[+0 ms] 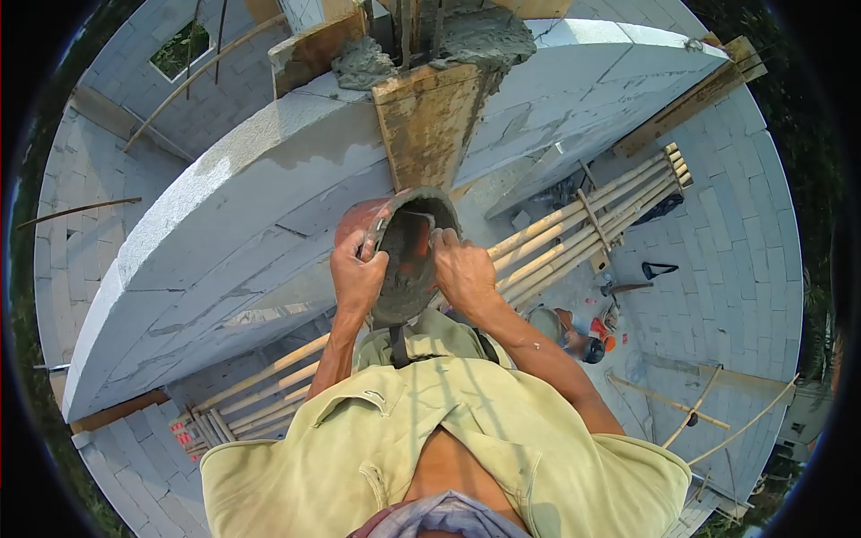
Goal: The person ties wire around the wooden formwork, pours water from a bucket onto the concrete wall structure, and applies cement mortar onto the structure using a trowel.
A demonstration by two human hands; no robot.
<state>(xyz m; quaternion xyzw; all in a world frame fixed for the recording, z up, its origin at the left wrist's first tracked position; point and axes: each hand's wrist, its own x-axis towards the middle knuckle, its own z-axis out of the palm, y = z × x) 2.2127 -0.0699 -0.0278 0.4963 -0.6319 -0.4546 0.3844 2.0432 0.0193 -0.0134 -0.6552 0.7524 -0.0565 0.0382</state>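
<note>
A reddish bucket [359, 220] is tipped so that its mouth faces me, and wet grey mortar coats its inside. My left hand [355, 280] is closed on the bucket's left rim, thumb outside. At the right side of the mouth, my right hand [463, 271] is closed in a fist. A thin pale-edged blade, apparently a trowel [420, 218], extends from that fist into the bucket; its handle is hidden by the fingers. Just beyond the bucket stands a mortar-stained formwork board [426, 112], with fresh concrete [484, 40] heaped on top.
A pale block wall [260, 170] curves across in front of me, with steel bars [406, 36] rising from the concrete. Bamboo poles [574, 224] form a scaffold below. On the floor lower right lie tools and a person [560, 325] or clothing, too small to tell.
</note>
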